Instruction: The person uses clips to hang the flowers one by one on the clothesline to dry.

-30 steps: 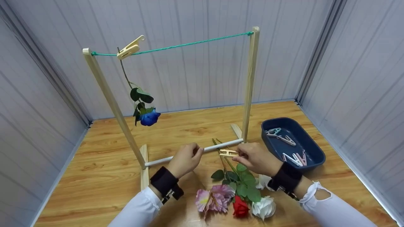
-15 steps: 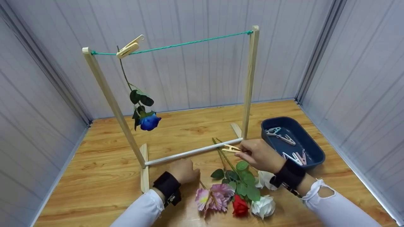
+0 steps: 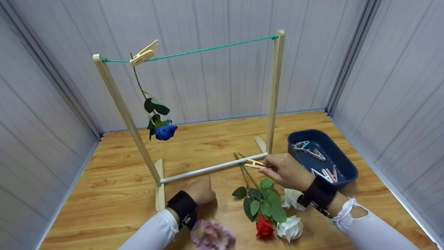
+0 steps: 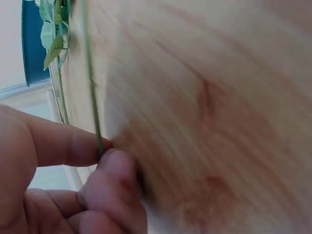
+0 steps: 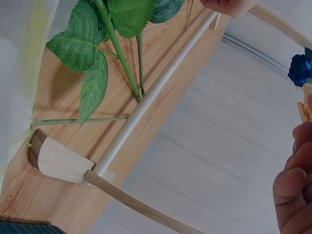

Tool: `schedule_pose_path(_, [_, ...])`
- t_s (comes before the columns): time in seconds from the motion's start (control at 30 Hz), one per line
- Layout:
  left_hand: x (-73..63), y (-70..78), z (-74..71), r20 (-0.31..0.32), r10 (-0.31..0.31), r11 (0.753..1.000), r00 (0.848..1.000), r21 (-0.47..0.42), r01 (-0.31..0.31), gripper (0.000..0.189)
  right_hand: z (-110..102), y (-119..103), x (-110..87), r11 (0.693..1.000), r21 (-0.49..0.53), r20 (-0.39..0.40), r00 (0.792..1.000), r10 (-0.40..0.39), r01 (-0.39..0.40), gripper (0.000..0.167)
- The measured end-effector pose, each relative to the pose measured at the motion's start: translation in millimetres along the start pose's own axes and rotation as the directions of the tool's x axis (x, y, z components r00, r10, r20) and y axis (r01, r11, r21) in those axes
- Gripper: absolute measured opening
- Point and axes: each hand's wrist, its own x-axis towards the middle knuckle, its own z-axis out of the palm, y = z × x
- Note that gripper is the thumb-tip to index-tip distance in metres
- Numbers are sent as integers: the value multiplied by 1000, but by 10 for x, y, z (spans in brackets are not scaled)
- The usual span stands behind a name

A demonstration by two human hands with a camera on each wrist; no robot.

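Note:
My left hand (image 3: 201,191) pinches a thin green stem (image 4: 91,78) between thumb and finger, low over the wooden table. A pink flower (image 3: 211,234) lies just below that hand in the head view. Near the rack's right post, my right hand (image 3: 286,171) grips a cream clothespin (image 3: 255,164) by its handle end, its nose pointing left. Beneath it lie a red rose (image 3: 264,227) and a white rose (image 3: 290,228), their stems reaching under the white bar. Another white flower (image 3: 293,199) is partly hidden by the right wrist.
A wooden rack with a white bottom bar (image 3: 211,169) carries a green line (image 3: 208,49). From it a blue rose (image 3: 165,130) hangs upside down by a cream clothespin (image 3: 142,57). A dark blue basin (image 3: 341,152) with several clothespins stands at right.
My left hand has come down towards me and the pink flower has moved left and nearer, away from the other flowers. The right hand has shifted slightly, still holding the clothespin.

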Motion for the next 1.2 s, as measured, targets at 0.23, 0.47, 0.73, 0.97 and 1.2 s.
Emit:
schedule_pose_path(0.23, [-65, 16, 7, 94, 4, 999, 996, -44, 0, 25, -5, 15, -13, 1000, 10, -2, 1000, 3, -3, 21])
schedule_pose_path(0.47, [-393, 411, -330, 36, 111, 940, 993, -328, -93, 24, -46, 17, 25, 1000, 6, -8, 1000, 7, -7, 20])
schedule_pose_path(0.73, [-523, 711, -603, -27, 176, 643, 984, -754, -136, 22, -180, 15, 184, 1000, -13, -16, 1000, -7, 7, 19])
schedule_pose_path(0.97, [-503, 824, -727, -193, 248, 518, 949, -802, -298, 25, -340, -29, 466, 999, -22, -25, 999, -46, 46, 18])
schedule_pose_path(1.2, [-474, 927, -946, -380, 225, 449, 897, -777, -441, 26, -551, -72, 837, 994, -55, -30, 995, -93, 91, 18])
